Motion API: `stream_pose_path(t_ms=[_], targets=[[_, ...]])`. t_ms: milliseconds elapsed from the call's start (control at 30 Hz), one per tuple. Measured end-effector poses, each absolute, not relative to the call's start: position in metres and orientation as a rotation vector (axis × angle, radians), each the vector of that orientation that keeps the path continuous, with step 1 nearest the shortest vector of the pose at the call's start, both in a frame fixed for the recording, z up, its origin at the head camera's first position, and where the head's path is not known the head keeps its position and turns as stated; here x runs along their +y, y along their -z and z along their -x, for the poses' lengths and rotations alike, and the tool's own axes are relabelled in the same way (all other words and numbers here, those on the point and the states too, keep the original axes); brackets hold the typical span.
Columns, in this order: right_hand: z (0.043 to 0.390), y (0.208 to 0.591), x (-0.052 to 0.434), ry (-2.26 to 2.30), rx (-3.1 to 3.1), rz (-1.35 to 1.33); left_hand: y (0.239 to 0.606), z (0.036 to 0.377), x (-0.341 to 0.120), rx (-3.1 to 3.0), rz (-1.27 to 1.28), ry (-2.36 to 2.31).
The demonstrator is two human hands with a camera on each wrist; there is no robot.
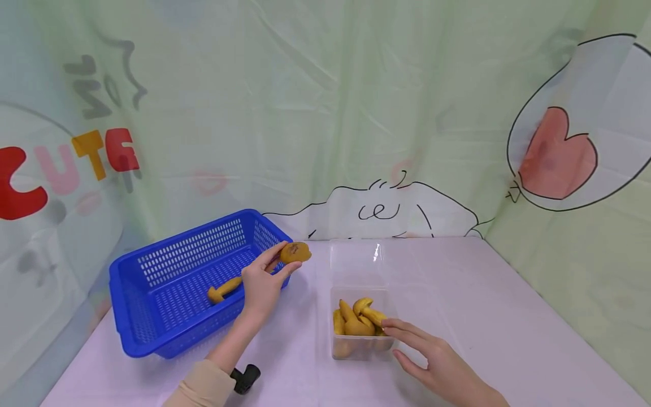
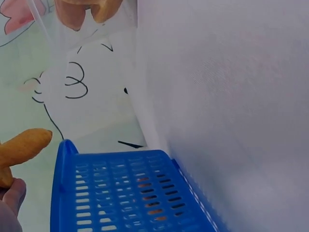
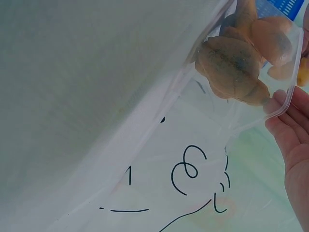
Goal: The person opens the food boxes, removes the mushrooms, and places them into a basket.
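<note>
My left hand (image 1: 261, 287) pinches a yellow-brown mushroom (image 1: 296, 252) between thumb and fingers, up in the air beside the basket's right end. In the left wrist view the mushroom's stem (image 2: 26, 146) points rightward past the fingers. A clear plastic box (image 1: 362, 349) stands on the table, with several mushrooms (image 1: 357, 326) heaped inside. Beside its right rim is my right hand (image 1: 432, 357), fingers extended and holding nothing. The right wrist view shows those fingertips (image 3: 276, 104) right at the box's corner.
A blue perforated basket (image 1: 178, 334) stands at the left, with mushrooms (image 1: 227, 287) in it. The box's clear lid (image 1: 356, 263) is swung back behind it. A small black object (image 1: 247, 379) shows by my left sleeve. A printed curtain (image 1: 315, 113) hangs behind the table.
</note>
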State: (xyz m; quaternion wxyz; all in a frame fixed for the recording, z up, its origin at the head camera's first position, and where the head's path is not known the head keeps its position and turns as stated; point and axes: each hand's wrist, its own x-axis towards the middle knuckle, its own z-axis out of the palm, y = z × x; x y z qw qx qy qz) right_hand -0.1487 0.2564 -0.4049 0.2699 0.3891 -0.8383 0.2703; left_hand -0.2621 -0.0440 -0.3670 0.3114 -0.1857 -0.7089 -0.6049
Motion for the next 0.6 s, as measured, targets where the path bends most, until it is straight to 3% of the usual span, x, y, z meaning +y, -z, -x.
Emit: stream_pose_path(t_ms=[600], targets=[[0.148, 0.404, 0.257, -0.737, -2.27, -1.057, 0.375, 0.27, -0.061, -1.873, 0.33, 1.643]])
